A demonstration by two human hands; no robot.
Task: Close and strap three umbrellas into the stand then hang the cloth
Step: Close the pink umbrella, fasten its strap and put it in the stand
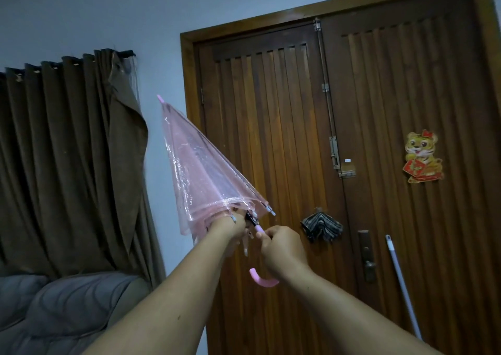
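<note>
Umbrella: a pink see-through umbrella (200,170) is held up in the air in front of the person, between the curtain and the door, tilted with its pink tip up and to the left and its canopy folded down into a loose cone, the rib ends gathered near the hands.
Door: a dark brown double wooden door (352,137) with upright slats fills the right half of the view, with metal bolts along the middle seam and a lever handle low on the right leaf.
Curtain: a brown pleated curtain (67,151) hangs from a rod on the left, against a pale wall.
Sofa: a grey padded sofa (54,306) sits below the curtain at lower left.
Left hand: the left hand (230,226) reaches into the open bottom of the canopy; its fingers are hidden by the plastic, so what they hold cannot be told.
Right hand: the right hand (282,249) is just below the canopy, its fingers curled round the pink shaft, with the hooked pink handle (261,280) showing beneath the wrist.
Pole: a pale pole (401,281) leans against the right door leaf.
Cloth: a striped grey cloth (321,226) hangs bunched on the door, right of the hands and apart from them.
Sticker: a cartoon tiger sticker (423,156) is stuck on the right leaf.
</note>
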